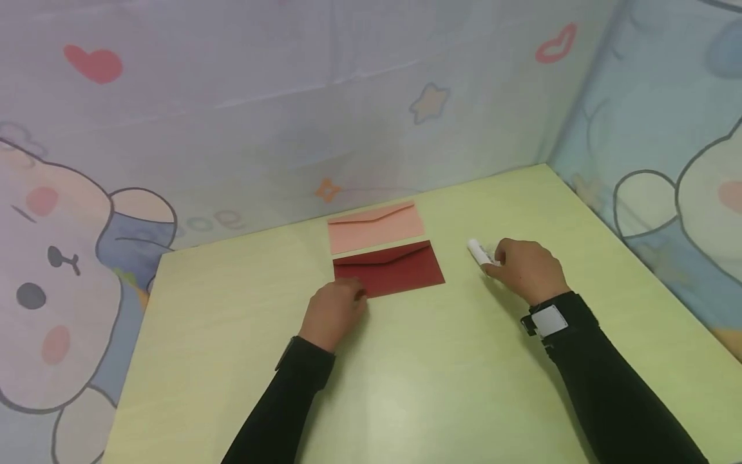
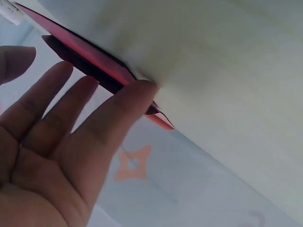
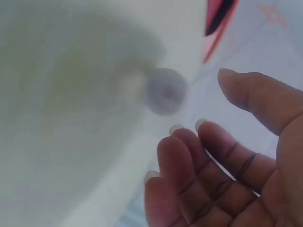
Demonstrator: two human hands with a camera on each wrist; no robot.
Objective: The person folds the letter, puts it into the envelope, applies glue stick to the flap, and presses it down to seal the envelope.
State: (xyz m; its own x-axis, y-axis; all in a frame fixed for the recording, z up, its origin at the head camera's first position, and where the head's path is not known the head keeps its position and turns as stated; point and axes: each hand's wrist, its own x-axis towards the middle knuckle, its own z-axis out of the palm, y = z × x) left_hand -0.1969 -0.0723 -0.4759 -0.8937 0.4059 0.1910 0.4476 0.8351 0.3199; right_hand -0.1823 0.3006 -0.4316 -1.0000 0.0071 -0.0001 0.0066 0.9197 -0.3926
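Observation:
A dark red envelope [image 1: 400, 272] lies flap side up on the yellow table. Over its near left corner is my left hand [image 1: 334, 314]; in the left wrist view the fingers are extended, and the index fingertip [image 2: 144, 90] appears to touch the envelope's edge. Right of the envelope lies a white tube [image 1: 478, 251] that looks like a glue stick. My right hand [image 1: 532, 270] is beside its near end. Seen from the right wrist, the thumb and loosely bent fingers stand apart, and the tube's blurred round end [image 3: 166, 91] is beyond them, not gripped.
Just behind the red envelope lies a pink envelope [image 1: 377, 231], also with its flap up. A printed cloth backdrop [image 1: 261, 129] rises along the table's back edge, and another panel [image 1: 649, 96] stands on the right. The tabletop [image 1: 232, 309] is pale yellow.

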